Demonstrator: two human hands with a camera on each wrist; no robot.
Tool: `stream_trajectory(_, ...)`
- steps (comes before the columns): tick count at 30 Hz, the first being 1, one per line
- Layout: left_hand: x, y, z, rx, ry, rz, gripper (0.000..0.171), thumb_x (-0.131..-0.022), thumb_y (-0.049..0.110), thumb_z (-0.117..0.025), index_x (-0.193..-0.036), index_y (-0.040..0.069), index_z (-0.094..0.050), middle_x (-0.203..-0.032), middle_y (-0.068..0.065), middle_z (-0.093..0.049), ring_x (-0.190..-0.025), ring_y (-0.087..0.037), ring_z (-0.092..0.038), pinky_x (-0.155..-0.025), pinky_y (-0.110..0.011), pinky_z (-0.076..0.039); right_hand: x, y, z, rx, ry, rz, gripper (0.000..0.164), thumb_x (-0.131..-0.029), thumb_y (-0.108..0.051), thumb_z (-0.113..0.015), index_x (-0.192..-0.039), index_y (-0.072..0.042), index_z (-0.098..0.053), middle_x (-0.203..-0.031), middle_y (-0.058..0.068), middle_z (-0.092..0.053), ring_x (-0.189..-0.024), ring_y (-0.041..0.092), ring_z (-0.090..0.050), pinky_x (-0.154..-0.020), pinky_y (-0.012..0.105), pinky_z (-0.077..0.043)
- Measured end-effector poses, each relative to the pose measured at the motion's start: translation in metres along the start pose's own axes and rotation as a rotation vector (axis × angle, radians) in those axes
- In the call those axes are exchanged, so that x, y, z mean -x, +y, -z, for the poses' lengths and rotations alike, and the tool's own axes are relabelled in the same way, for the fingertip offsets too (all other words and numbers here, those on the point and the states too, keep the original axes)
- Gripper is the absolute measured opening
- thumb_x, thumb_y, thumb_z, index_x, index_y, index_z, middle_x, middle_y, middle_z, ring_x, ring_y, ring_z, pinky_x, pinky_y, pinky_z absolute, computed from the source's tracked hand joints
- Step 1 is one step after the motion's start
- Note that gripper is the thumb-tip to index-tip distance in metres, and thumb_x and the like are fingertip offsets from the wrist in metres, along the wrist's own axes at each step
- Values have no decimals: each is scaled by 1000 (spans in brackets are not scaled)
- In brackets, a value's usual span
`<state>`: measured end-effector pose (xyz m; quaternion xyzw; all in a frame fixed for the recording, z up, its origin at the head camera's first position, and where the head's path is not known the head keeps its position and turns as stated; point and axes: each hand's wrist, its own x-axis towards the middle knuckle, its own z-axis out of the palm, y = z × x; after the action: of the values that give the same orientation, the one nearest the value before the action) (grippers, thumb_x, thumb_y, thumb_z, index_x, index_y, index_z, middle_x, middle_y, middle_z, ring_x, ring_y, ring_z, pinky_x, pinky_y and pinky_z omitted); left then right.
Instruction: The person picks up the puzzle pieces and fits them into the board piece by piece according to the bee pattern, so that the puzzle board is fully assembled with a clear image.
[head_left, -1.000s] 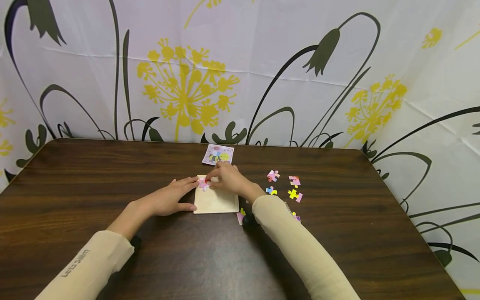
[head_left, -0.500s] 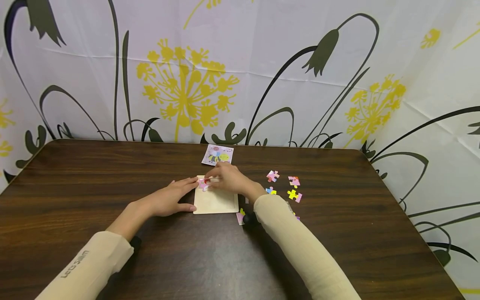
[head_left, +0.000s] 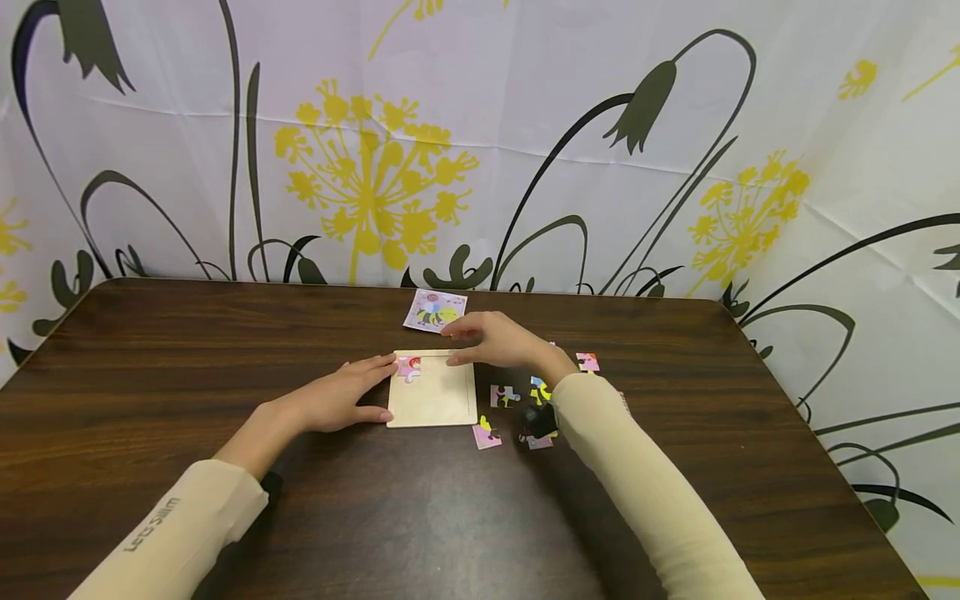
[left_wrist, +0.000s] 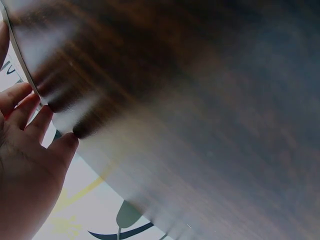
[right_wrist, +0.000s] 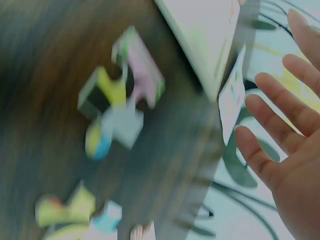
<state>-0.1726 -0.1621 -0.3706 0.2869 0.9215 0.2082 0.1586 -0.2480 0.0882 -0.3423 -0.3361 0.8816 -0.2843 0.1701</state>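
A pale wooden puzzle tray (head_left: 432,404) lies flat on the table, with one pink puzzle piece (head_left: 408,367) in its far left corner. My left hand (head_left: 339,396) rests along the tray's left edge, fingers straight, thumb near the lower left corner. Above the tray's far right part hovers my right hand (head_left: 504,340), its fingers relaxed and spread, holding nothing; the right wrist view shows the same hand (right_wrist: 290,115) with no piece in it. A square picture card (head_left: 433,310) with a bee on it lies just beyond the tray.
Right of the tray lie several loose puzzle pieces, among them a pink-and-yellow piece (head_left: 487,434), a piece (head_left: 504,396) close to the tray's edge and a pink one (head_left: 588,362). My right forearm hides others. A patterned cloth (head_left: 540,150) hangs behind the brown table (head_left: 225,333).
My right hand has let go of the pink piece at the tray's far left corner and moved right, uncovering more of the tray. The left hand has stayed in place.
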Motion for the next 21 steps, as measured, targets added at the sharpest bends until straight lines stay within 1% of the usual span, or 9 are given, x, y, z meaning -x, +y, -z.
stream_trajectory(4, 0, 0, 0, 3, 12, -16, 73, -87, 35, -61, -139, -6, -30, -145, -25, -23, -132, -42, -20, -103, -59, -14, 12, 15, 15, 3, 20, -33, 46, -81, -25, -71, -119, -4, -59, -118, 8, -59, -112, 20, -53, -94, 32, -41)
stream_trajectory(10, 0, -1, 0, 3, 8, -12, 73, -86, 33, -62, -139, -6, -30, -145, -25, -23, -132, -41, -19, -104, -58, -14, 33, 37, 32, 7, 37, -139, 47, -81, -28, -70, -120, -6, -59, -119, 5, -59, -114, 20, -51, -95, 36, -40)
stream_trajectory(12, 0, -1, 0, 6, 6, -9, 73, -86, 32, -62, -139, -6, -30, -145, -25, -22, -132, -41, -19, -104, -58, -14, 41, 44, 36, 5, 43, -174, 47, -81, -29, -70, -121, -6, -59, -120, 6, -59, -111, 20, -53, -94, 38, -42)
stream_trajectory(17, -1, -1, -1, 4, 7, -13, 74, -86, 34, -62, -139, -6, -30, -145, -25, -23, -132, -42, -19, -104, -58, -14, 59, 63, 43, 11, 72, -219, 44, -83, -24, -69, -120, -4, -58, -119, 10, -59, -106, 23, -56, -87, 39, -45)
stream_trajectory(21, -1, -1, -1, 7, 6, -11, 74, -86, 34, -62, -139, -6, -30, -145, -24, -23, -132, -41, -19, -104, -57, -14, 71, 75, 47, 30, 93, -248, 40, -83, -19, -68, -118, -3, -59, -116, 11, -60, -107, 24, -55, -89, 41, -45)
